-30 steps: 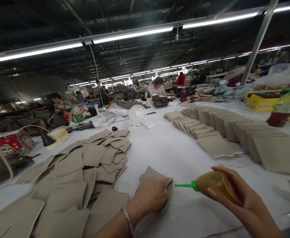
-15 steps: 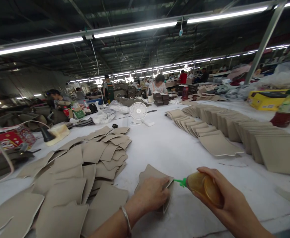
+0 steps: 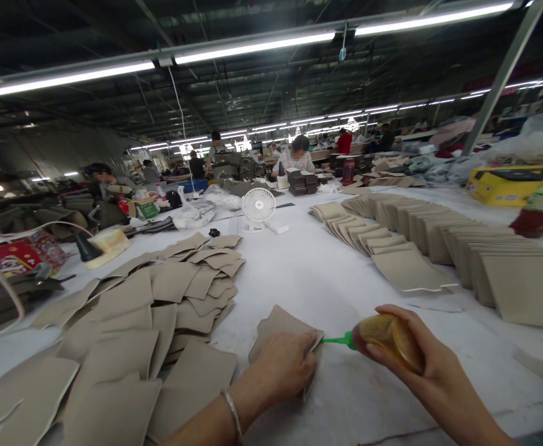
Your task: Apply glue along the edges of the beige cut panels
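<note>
My left hand (image 3: 284, 364) is closed on a taupe leather-like piece (image 3: 278, 322), its fingers pressing near the right corner. Another layer shows under that corner, partly hidden by the hand. In my right hand (image 3: 432, 353) lies a squeeze bottle (image 3: 387, 339) of amber liquid, tilted on its side. The bottle's thin green nozzle (image 3: 341, 341) points left, and its tip meets or nearly meets the edge of the held piece. A loose heap of similar taupe pieces (image 3: 173, 283) lies to the left of my hands.
Fanned rows of taupe pieces (image 3: 392, 238) curve along the right of the white table (image 3: 271, 269). A small white fan (image 3: 258, 205) stands ahead. At far left is a black-tipped cream container (image 3: 108, 248); a yellow box (image 3: 504, 184) is at right. A person (image 3: 294, 162) works opposite.
The right hand and bottle have shifted slightly right, the nozzle tip staying by the piece's edge. My left hand keeps its hold, and the view has shifted a little.
</note>
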`<act>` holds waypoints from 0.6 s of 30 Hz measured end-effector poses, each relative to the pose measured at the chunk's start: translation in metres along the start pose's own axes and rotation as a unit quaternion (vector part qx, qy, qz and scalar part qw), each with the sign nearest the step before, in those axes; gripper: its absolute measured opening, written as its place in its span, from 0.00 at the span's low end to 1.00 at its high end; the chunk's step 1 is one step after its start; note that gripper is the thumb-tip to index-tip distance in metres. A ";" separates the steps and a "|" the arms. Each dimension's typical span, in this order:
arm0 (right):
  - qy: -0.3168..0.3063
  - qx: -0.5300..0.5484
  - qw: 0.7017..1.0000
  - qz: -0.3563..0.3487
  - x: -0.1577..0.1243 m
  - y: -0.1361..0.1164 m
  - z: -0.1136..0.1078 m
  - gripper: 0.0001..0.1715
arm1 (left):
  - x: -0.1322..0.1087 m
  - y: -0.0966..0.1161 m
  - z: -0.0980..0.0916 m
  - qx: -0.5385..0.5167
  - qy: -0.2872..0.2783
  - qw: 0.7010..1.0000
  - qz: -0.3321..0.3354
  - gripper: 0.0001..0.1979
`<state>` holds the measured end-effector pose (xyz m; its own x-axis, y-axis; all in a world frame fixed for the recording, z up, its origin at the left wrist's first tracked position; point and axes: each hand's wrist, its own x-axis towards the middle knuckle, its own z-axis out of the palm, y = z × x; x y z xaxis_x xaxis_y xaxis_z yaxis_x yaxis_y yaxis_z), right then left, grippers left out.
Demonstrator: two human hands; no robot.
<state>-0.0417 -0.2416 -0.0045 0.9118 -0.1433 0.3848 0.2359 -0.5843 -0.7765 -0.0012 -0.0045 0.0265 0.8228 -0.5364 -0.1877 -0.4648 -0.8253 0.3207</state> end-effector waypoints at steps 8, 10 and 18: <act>0.003 0.013 1.000 0.003 0.001 -0.003 -0.002 0.30 | -0.001 0.001 0.003 0.008 0.001 1.000 0.003 0.22; 0.013 0.019 1.000 0.012 0.002 -0.004 -0.003 0.31 | -0.001 0.001 0.004 0.010 0.005 1.000 0.003 0.23; -0.024 0.062 0.997 0.043 0.000 0.003 -0.002 0.30 | 0.001 0.003 0.002 0.009 -0.005 1.000 -0.004 0.24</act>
<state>-0.0418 -0.2446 -0.0063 0.9447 -0.1491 0.2922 0.1932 -0.4671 -0.8628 -0.0029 -0.0077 0.0255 0.8230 -0.5321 -0.1988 -0.4647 -0.8320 0.3031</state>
